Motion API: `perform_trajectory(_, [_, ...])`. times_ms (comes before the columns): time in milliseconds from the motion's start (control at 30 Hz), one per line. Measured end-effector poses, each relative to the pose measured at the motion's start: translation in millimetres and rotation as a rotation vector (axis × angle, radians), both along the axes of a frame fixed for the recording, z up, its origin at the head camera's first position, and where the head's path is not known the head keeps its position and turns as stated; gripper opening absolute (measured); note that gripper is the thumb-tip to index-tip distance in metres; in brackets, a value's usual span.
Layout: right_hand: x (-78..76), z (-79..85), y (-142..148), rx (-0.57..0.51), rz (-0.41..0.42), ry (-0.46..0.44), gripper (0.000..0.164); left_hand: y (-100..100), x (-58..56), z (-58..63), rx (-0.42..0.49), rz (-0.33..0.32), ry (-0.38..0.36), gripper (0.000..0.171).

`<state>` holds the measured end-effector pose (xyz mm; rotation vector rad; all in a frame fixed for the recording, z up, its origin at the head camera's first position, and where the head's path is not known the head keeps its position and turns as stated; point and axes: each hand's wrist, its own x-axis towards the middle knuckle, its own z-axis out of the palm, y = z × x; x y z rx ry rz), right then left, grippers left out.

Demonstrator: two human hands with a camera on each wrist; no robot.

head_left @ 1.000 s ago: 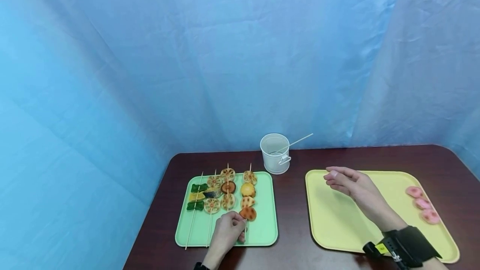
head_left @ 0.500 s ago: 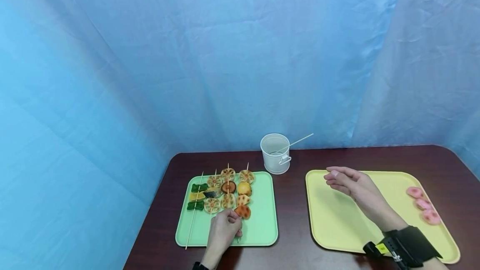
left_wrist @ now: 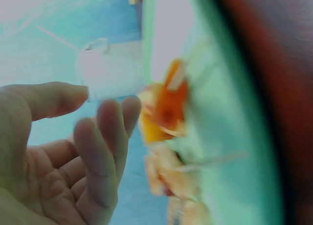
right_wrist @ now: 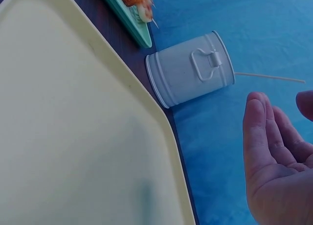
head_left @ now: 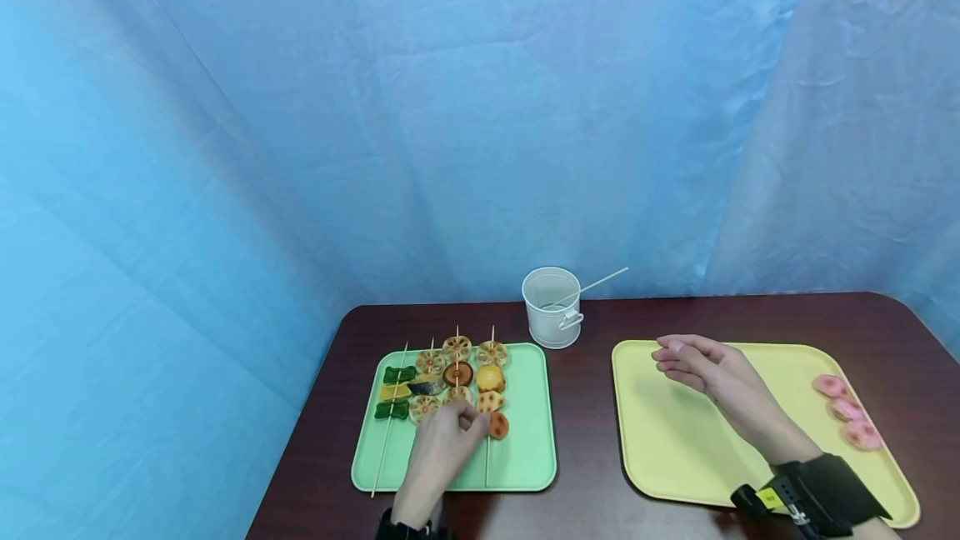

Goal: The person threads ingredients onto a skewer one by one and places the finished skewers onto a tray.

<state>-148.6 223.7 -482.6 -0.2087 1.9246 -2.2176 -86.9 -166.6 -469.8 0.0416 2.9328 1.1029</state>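
Note:
My left hand (head_left: 442,447) hovers over the green tray (head_left: 528,452), its fingertips close to the rightmost skewer. In the left wrist view the thumb and fingers (left_wrist: 100,151) stand apart with nothing between them. That skewer carries a lotus root slice (head_left: 492,352), a round yellow piece (head_left: 491,378), a pale brown piece (head_left: 491,402) and an orange-brown piece (head_left: 498,426). Several other skewers lie to its left, partly hidden by the hand. Above the yellow tray (head_left: 660,448) my right hand (head_left: 720,382) is held with relaxed fingers and holds nothing.
A white bucket (head_left: 552,319) with a thin stick (head_left: 604,278) leaning out stands at the back between the trays. Pink slices (head_left: 846,408) lie along the yellow tray's right side. A blue curtain (head_left: 480,123) hangs behind the dark table (head_left: 585,440).
The left hand slid the rightmost skewer slightly left, closer to the other skewers, then let go of its stick and moved a little up and left. My right hand has hardly moved.

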Motion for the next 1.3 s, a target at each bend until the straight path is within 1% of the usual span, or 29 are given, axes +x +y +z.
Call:
perform_trajectory(67, [0.0, 0.1, 1, 0.004, -0.003, 0.007, 0.032, 5, -5.6, 6.3, 0.008, -0.019, 0.041, 0.014])
perform_trajectory(167, [0.3, 0.3, 2, 0.019, -0.003, 0.024, 0.031, 15, -14.8, 12.4, 0.069, -0.054, 0.088, 0.018])
perform_trajectory(233, [0.8, 0.6, 2, 0.047, -0.008, 0.037, 0.032, 25, -21.0, 13.9, 0.128, -0.071, 0.12, 0.022])
perform_trajectory(300, [1.5, 1.4, 0, 0.098, -0.014, 0.051, 0.034, 37, -27.7, 12.9, 0.198, -0.089, 0.153, 0.025])
perform_trajectory(333, [1.7, 2.1, -1, 0.131, -0.02, 0.059, 0.036, 43, -30.7, 11.9, 0.239, -0.099, 0.158, 0.028])
perform_trajectory(433, [0.3, 6.1, -6, 0.244, -0.041, 0.082, 0.044, 63, -38.6, 5.9, 0.333, -0.123, 0.148, 0.035])
perform_trajectory(500, [-2.6, 10.6, -11, 0.336, -0.057, 0.112, 0.049, 74, -42.0, 1.7, 0.382, -0.129, 0.121, 0.036])
perform_trajectory(600, [-9.2, 18.8, -19, 0.483, -0.09, 0.205, 0.049, 87, -45.0, -4.7, 0.432, -0.125, 0.087, 0.034])
perform_trajectory(700, [-18.1, 27.4, -26, 0.623, -0.157, 0.318, 0.045, 95, -46.7, -10.7, 0.474, -0.12, 0.066, 0.031])
perform_trajectory(800, [-29.1, 36.9, -32, 0.702, -0.226, 0.407, 0.043, 99, -46.0, -17.3, 0.489, -0.109, 0.044, 0.028])
perform_trajectory(900, [-40.6, 47.2, -37, 0.721, -0.279, 0.468, 0.044, 100, -43.1, -23.3, 0.489, -0.098, 0.023, 0.026])
perform_trajectory(1067, [-56.4, 61.2, -47, 0.746, -0.323, 0.503, 0.045, 98, -37.8, -30.3, 0.509, -0.092, 0.01, 0.026])
perform_trajectory(1167, [-62.8, 65.7, -53, 0.762, -0.336, 0.521, 0.041, 97, -35.0, -31.9, 0.53, -0.086, 0.001, 0.025])
perform_trajectory(1300, [-67.8, 68.5, -60, 0.764, -0.37, 0.549, 0.033, 98, -33.2, -32.9, 0.572, -0.068, -0.017, 0.026])
